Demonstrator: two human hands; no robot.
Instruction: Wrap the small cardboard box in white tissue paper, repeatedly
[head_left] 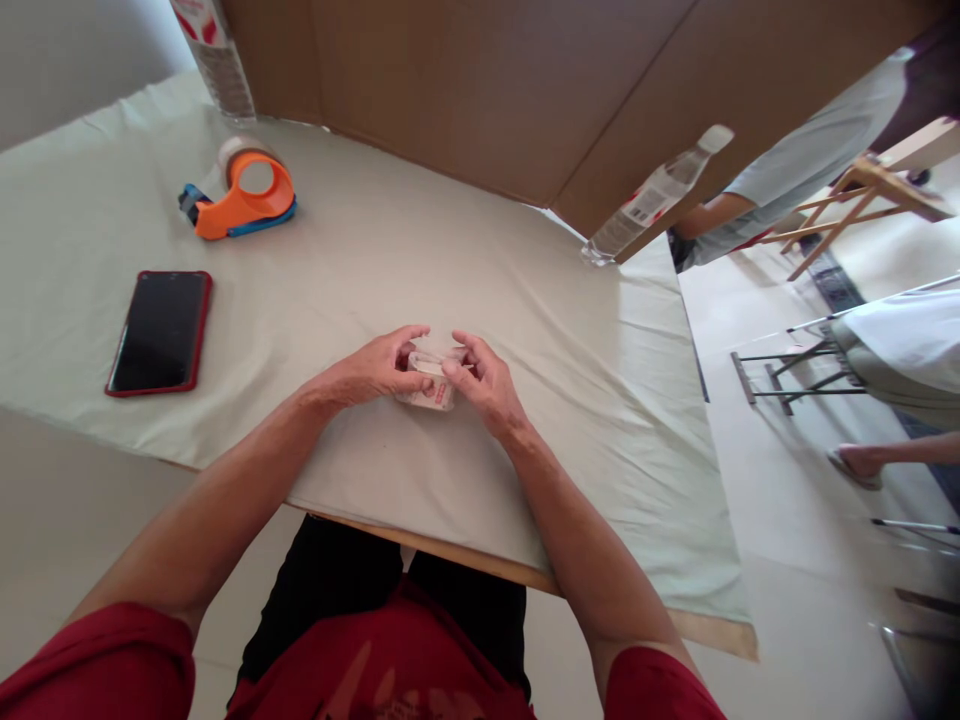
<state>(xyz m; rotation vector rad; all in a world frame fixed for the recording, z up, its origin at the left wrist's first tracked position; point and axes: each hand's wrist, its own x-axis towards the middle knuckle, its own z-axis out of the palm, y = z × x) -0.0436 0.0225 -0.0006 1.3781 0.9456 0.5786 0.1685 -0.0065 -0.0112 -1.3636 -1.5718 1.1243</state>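
A small whitish box [433, 394] with red print sits on the cloth-covered table, between my two hands. My left hand [382, 368] grips its left side, with the thumb on the near face and the fingers curled behind. On the right side, my right hand [487, 383] holds it, the thumb near the top edge and the index finger reaching past the far side. The top of the box looks raised or loose, though its details are blurred.
An orange tape dispenser [251, 203] and a phone [161, 332] lie at the left. A brown cardboard panel [465, 90] stands at the back, with water bottles [225, 78] [656, 200] against it. People, stools and chairs are at the right.
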